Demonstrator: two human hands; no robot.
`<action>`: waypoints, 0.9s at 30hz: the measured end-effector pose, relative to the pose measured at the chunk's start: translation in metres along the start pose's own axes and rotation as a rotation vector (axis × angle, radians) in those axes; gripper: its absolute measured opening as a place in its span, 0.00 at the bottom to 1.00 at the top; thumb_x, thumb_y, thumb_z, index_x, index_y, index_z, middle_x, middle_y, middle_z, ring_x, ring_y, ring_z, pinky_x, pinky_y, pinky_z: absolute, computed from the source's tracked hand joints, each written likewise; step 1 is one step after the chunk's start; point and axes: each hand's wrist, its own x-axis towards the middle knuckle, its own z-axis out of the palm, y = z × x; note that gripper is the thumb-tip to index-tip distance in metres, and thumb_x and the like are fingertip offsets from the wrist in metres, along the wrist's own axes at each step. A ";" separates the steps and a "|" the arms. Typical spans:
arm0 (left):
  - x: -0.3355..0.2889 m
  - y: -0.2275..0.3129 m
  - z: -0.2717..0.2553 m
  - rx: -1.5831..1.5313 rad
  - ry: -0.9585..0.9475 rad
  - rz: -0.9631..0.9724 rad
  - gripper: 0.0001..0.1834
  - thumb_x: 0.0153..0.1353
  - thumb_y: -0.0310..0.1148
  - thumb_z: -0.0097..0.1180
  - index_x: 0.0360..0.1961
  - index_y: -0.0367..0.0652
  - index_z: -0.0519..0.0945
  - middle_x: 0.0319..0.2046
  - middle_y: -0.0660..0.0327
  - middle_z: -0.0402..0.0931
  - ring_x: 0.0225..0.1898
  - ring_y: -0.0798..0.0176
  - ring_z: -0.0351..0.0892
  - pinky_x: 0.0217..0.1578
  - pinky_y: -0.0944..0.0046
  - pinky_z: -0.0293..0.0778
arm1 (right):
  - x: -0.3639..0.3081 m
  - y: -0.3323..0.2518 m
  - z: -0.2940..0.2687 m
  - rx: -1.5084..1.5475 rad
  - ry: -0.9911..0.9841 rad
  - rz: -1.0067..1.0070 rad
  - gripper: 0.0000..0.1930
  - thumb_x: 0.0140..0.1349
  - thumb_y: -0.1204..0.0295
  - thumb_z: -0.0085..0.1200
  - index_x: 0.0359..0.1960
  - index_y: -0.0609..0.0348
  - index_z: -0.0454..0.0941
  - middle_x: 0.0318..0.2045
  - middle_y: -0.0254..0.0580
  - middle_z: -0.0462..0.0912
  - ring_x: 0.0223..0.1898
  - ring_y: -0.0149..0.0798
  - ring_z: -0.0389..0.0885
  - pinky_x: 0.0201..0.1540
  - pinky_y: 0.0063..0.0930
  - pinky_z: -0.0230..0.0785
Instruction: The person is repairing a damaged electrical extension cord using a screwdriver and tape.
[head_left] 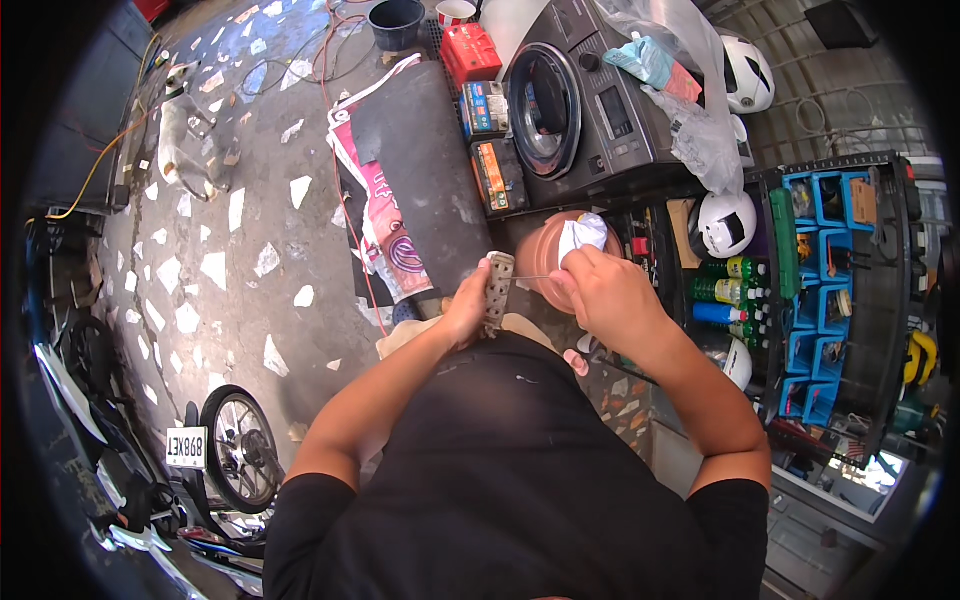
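My left hand (pixel 467 308) is closed around a grey-tan metal piece (pixel 499 285) with rows of small holes or pits; its exact kind is unclear. My right hand (pixel 607 295) pinches a thin metal rod (pixel 532 277), whose far tip reaches the face of the holed piece. Whether the rod is a screwdriver shaft or a pick is hidden by my fingers. A white cloth (pixel 580 236) shows just beyond my right hand, over a reddish-brown round container (pixel 540 243). Both hands are in front of my torso.
A dark mat (pixel 430 170) lies ahead over a pink printed sheet (pixel 380 220). Batteries (pixel 498 175) stand beside a grey front-loading washing machine (pixel 620 110). At right are helmets (pixel 725 225), bottles (pixel 725 290) and blue bins (pixel 835 255). A dog (pixel 185 145) and motorcycle wheel (pixel 240 450) are left.
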 end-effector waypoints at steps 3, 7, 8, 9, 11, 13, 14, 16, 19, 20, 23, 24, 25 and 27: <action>0.000 -0.001 -0.001 0.013 -0.029 0.016 0.33 0.77 0.62 0.33 0.56 0.45 0.78 0.37 0.60 0.80 0.34 0.64 0.76 0.33 0.62 0.72 | 0.000 0.009 0.006 0.069 0.421 -0.538 0.07 0.60 0.79 0.59 0.39 0.65 0.77 0.40 0.49 0.77 0.41 0.53 0.82 0.42 0.43 0.75; -0.001 0.000 -0.001 0.003 -0.029 0.011 0.33 0.76 0.62 0.33 0.55 0.46 0.78 0.37 0.60 0.79 0.34 0.64 0.76 0.35 0.62 0.73 | -0.006 -0.005 0.003 0.110 0.306 -0.336 0.07 0.59 0.80 0.57 0.38 0.63 0.78 0.38 0.47 0.78 0.39 0.52 0.82 0.39 0.42 0.76; 0.000 -0.001 -0.003 -0.002 -0.017 -0.002 0.33 0.76 0.62 0.34 0.55 0.46 0.78 0.37 0.60 0.79 0.34 0.64 0.76 0.35 0.62 0.73 | -0.008 -0.008 0.003 -0.038 0.203 -0.082 0.09 0.55 0.83 0.56 0.39 0.62 0.78 0.39 0.46 0.78 0.38 0.52 0.82 0.38 0.41 0.76; 0.000 -0.001 -0.003 0.000 -0.018 -0.002 0.33 0.76 0.62 0.34 0.55 0.46 0.78 0.37 0.60 0.79 0.34 0.64 0.76 0.35 0.62 0.73 | -0.007 -0.006 0.004 -0.037 0.204 -0.081 0.09 0.55 0.83 0.56 0.39 0.62 0.78 0.39 0.46 0.78 0.38 0.52 0.82 0.38 0.41 0.76; 0.001 -0.002 -0.003 -0.003 -0.030 0.017 0.32 0.77 0.61 0.34 0.56 0.46 0.78 0.37 0.60 0.79 0.35 0.64 0.75 0.36 0.62 0.73 | -0.005 0.003 0.007 -0.006 0.413 -0.385 0.09 0.56 0.83 0.57 0.39 0.62 0.78 0.40 0.46 0.78 0.38 0.52 0.83 0.39 0.41 0.76; 0.002 -0.002 0.000 -0.019 -0.029 0.015 0.32 0.77 0.61 0.34 0.57 0.46 0.77 0.38 0.60 0.79 0.35 0.63 0.75 0.37 0.62 0.72 | 0.000 0.007 0.004 0.029 0.469 -0.511 0.06 0.58 0.79 0.58 0.37 0.62 0.78 0.38 0.45 0.79 0.36 0.52 0.84 0.37 0.41 0.77; 0.002 -0.001 0.001 -0.035 -0.027 0.015 0.32 0.77 0.60 0.34 0.58 0.46 0.77 0.39 0.60 0.79 0.35 0.63 0.75 0.37 0.62 0.72 | 0.002 0.009 0.003 0.065 0.524 -0.638 0.05 0.59 0.76 0.59 0.36 0.61 0.78 0.36 0.44 0.81 0.34 0.52 0.85 0.35 0.40 0.78; 0.001 -0.002 0.000 -0.042 -0.025 0.015 0.32 0.77 0.59 0.33 0.60 0.45 0.76 0.40 0.59 0.80 0.36 0.62 0.76 0.39 0.61 0.73 | -0.006 0.001 0.002 0.021 0.480 -0.509 0.05 0.59 0.74 0.59 0.35 0.62 0.79 0.34 0.43 0.81 0.35 0.50 0.86 0.36 0.40 0.78; 0.012 -0.011 -0.009 -0.078 -0.022 0.040 0.31 0.78 0.57 0.33 0.62 0.44 0.76 0.44 0.58 0.81 0.40 0.61 0.79 0.43 0.60 0.74 | -0.004 -0.006 0.003 -0.182 0.263 -0.210 0.06 0.58 0.72 0.59 0.35 0.61 0.81 0.34 0.43 0.81 0.37 0.47 0.86 0.35 0.40 0.77; 0.017 -0.018 -0.015 -0.110 -0.018 0.062 0.31 0.79 0.55 0.33 0.62 0.43 0.75 0.47 0.57 0.81 0.43 0.60 0.80 0.46 0.60 0.75 | -0.001 -0.006 0.005 -0.336 0.086 -0.042 0.07 0.57 0.71 0.59 0.34 0.60 0.83 0.35 0.43 0.81 0.38 0.46 0.85 0.34 0.41 0.77; 0.018 -0.016 -0.015 -0.088 -0.044 0.071 0.30 0.79 0.54 0.33 0.62 0.41 0.75 0.50 0.56 0.81 0.48 0.60 0.81 0.50 0.59 0.76 | 0.011 0.009 0.022 -0.489 0.232 -0.140 0.07 0.55 0.72 0.58 0.33 0.60 0.84 0.36 0.43 0.82 0.38 0.44 0.85 0.34 0.37 0.76; 0.017 -0.015 -0.014 -0.088 -0.045 0.072 0.30 0.79 0.54 0.33 0.62 0.41 0.75 0.50 0.56 0.81 0.48 0.60 0.81 0.50 0.59 0.76 | 0.015 0.013 0.025 -0.489 0.232 -0.139 0.07 0.55 0.72 0.58 0.33 0.60 0.84 0.36 0.43 0.82 0.38 0.44 0.85 0.34 0.37 0.76; 0.016 -0.013 -0.013 -0.077 -0.042 0.057 0.30 0.79 0.53 0.34 0.63 0.41 0.75 0.51 0.56 0.81 0.49 0.60 0.81 0.50 0.59 0.76 | 0.018 0.016 0.027 -0.455 0.331 -0.204 0.06 0.54 0.72 0.59 0.32 0.60 0.84 0.35 0.43 0.81 0.38 0.45 0.84 0.36 0.37 0.77; 0.016 -0.013 -0.015 -0.067 -0.039 0.043 0.30 0.79 0.53 0.34 0.63 0.40 0.74 0.52 0.56 0.81 0.50 0.60 0.81 0.51 0.59 0.76 | 0.019 0.015 0.027 -0.421 0.428 -0.270 0.06 0.53 0.73 0.59 0.30 0.59 0.84 0.35 0.43 0.81 0.38 0.45 0.84 0.37 0.37 0.77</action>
